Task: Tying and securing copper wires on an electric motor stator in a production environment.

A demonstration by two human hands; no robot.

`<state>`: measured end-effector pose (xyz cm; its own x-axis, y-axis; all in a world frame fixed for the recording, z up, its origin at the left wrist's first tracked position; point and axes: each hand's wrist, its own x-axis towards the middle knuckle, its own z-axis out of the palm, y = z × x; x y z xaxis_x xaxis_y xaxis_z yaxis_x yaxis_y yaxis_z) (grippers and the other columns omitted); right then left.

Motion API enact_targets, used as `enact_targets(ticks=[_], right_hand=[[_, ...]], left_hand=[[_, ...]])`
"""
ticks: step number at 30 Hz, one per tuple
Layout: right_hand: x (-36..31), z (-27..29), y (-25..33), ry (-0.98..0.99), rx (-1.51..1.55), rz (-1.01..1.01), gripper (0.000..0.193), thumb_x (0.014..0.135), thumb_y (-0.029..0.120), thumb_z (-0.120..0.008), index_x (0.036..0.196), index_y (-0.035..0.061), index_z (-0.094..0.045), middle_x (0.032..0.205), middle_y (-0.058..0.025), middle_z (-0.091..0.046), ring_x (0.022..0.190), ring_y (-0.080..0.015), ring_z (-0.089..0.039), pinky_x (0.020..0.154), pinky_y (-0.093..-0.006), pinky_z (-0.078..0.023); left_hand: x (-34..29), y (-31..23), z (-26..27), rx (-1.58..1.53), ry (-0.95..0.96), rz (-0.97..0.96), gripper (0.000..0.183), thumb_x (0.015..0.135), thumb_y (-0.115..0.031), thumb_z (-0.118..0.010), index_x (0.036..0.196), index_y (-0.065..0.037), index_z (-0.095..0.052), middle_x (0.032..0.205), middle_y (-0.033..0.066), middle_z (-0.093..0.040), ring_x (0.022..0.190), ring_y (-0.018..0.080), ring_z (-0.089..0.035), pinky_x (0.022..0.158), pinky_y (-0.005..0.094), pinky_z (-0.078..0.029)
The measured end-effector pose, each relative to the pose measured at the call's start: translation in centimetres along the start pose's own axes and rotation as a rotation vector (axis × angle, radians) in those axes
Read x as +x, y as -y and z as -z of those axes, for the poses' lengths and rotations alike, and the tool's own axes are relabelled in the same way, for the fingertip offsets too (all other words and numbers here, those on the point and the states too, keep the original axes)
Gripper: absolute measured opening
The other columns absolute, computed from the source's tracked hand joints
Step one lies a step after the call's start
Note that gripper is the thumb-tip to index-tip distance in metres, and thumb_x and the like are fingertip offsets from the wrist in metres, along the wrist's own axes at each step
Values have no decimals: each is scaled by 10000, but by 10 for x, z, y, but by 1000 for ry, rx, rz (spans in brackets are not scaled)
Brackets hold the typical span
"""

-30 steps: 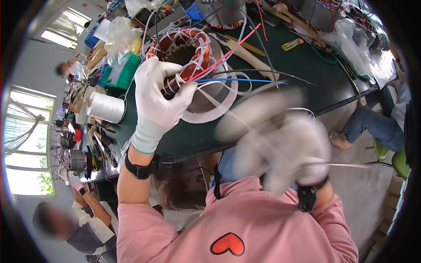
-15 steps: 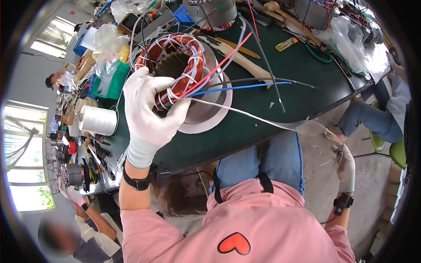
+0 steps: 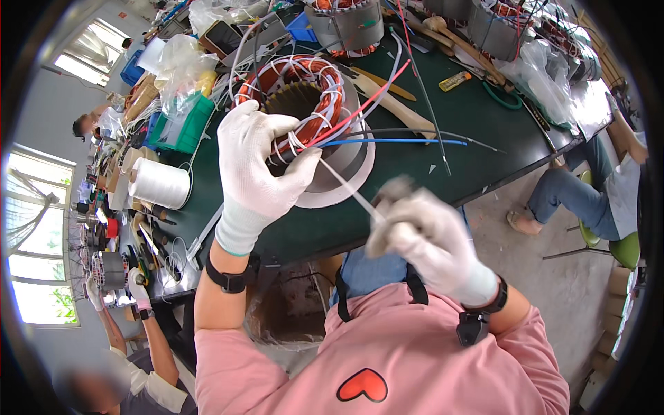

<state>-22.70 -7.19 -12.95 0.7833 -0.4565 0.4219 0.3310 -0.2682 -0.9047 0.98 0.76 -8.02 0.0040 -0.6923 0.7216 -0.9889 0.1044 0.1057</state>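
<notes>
A motor stator (image 3: 341, 166) stands on the green bench, its copper winding (image 3: 330, 111) ringed with white lacing. My gloved left hand (image 3: 259, 166) grips the near left edge of the winding, thumb and fingers closed round it. From beside that thumb a white lacing cord (image 3: 346, 185) runs taut to my gloved right hand (image 3: 429, 235), which is blurred but closed on the cord above my lap. Red, blue and black lead wires (image 3: 415, 141) stick out to the right from the winding, close to my left thumb.
A white cord spool (image 3: 160, 183) and a green bin (image 3: 185, 128) stand at left. Wooden tools (image 3: 398, 111), a yellow tube (image 3: 454, 81) and more stators (image 3: 349, 28) lie beyond. One co-worker (image 3: 155, 353) works at lower left; another person (image 3: 581, 200) sits at right.
My right hand has swung in from far right to near the bench edge, the cord now shorter and straighter between the hands. My left hand keeps its grip; the view has shifted slightly.
</notes>
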Motion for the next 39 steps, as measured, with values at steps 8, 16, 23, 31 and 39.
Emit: enact_targets(ticks=[8,16,23,31,39], right_hand=[[18,-45,-15,-132,708,-172,322,1056,325,-521,1008,14,-592,888,-40,-622,781,-116,-566,753,-270,-467],[14,-63,-55,-7,293,92,410,1057,365,-473,845,28,-571,842,-59,-566,823,-222,-545,830,-342,-458],[15,-57,-46,-5,387,24,425,1058,383,-469,853,25,-568,850,-59,-554,821,-187,-527,817,-323,-453],[15,-57,-49,33,480,-28,425,1047,389,-497,875,8,-574,873,-56,-537,863,-169,-523,838,-323,-448],[12,-49,-45,86,887,-166,414,1048,443,-505,907,58,-565,811,30,-489,634,-43,-351,564,-203,-294]], left_hand=[[5,-3,6,-58,36,3,261,684,-72,-790,913,-66,-666,864,62,-616,1028,333,-535,988,432,-399],[50,-25,20,-218,266,140,248,822,-112,-704,1061,-54,-672,1084,109,-648,1107,320,-578,975,435,-441],[93,-29,4,10,529,-177,144,877,-146,-637,930,-26,-696,1278,190,-629,1222,393,-547,1064,462,-399],[80,-38,6,17,410,-93,161,847,-145,-666,864,14,-689,1184,199,-667,1117,358,-611,996,430,-453],[38,-38,32,-748,131,513,137,977,-70,-526,1025,-2,-635,1124,97,-678,1017,133,-615,937,283,-475]])
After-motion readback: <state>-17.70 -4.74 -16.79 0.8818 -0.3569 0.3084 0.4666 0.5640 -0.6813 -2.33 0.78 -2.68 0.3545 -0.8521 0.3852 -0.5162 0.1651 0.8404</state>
